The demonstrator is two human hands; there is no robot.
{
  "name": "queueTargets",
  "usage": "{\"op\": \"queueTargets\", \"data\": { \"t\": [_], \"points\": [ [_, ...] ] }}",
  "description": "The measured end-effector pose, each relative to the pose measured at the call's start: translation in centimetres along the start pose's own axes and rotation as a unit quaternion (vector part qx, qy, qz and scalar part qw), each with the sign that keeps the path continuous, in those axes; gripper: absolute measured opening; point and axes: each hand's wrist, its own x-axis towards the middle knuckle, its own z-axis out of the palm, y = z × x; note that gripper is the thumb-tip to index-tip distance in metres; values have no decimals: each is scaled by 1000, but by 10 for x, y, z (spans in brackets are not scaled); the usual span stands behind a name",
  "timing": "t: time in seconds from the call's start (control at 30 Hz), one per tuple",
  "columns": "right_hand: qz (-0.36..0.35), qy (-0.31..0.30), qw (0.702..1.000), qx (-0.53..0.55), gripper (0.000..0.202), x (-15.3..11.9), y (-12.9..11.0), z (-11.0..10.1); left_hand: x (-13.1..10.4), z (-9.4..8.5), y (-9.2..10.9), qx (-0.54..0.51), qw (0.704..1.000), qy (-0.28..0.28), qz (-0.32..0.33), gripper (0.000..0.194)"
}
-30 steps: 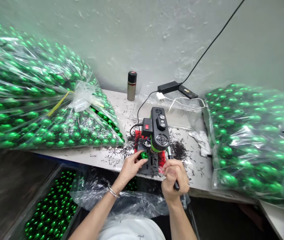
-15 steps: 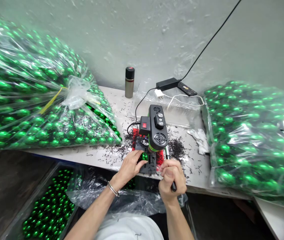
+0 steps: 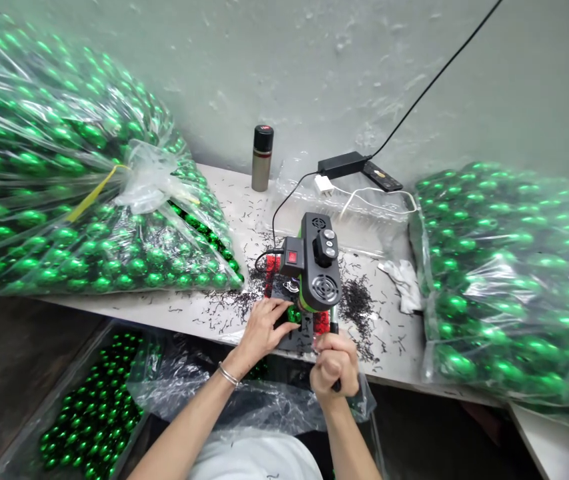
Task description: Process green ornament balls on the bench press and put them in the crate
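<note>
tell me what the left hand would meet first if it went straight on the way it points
Beyond the green ball it holds, the left hand would probably meet the black machine, though depth there is unclear.

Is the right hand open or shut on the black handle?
Shut: the right hand is curled around the black handle, whose ends show above and below it.

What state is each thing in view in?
Left hand: closed on green ball
Right hand: wrapped around lever
Black machine: wired up, power state unclear
Tabletop: littered with black bits
Left bag: bulging, tied
Right bag: bulging, closure not visible
Bottle: upright, capped
White cloth: crumpled
Power adapter: corded at both ends
</note>
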Motion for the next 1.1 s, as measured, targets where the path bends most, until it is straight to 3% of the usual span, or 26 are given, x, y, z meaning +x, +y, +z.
{"op": "queueTargets", "data": {
  "t": [0.33, 0.53, 0.63, 0.73, 0.87, 1.0, 1.1],
  "points": [
    [-17, 47, 998, 35, 40, -19, 19, 11, -1, 3, 0, -2, 1000, 1, -4, 31],
    [-44, -27, 999, -7, 34, -27, 25, 5, 0, 2, 0, -16, 1000, -2, -6, 32],
    [-46, -5, 999, -11, 35, -11, 16, 2, 3, 4, 0, -27, 1000, 1, -10, 33],
    [-11, 14, 1000, 3, 34, 22, -4, -2, 2, 2, 1, -39, 999, 15, -19, 32],
    [72, 19, 997, 18, 31, 63, -30, -6, -28, -18, 7, -32, 999, 39, -12, 36],
    [66, 35, 997, 23, 34, 66, -35, -2, -67, -46, 4, 32, 999, 28, 24, 57],
    [63, 35, 997, 28, 34, 56, -31, 1, -56, -64, -8, 108, 990, 78, 37, 58]
  ]
}}
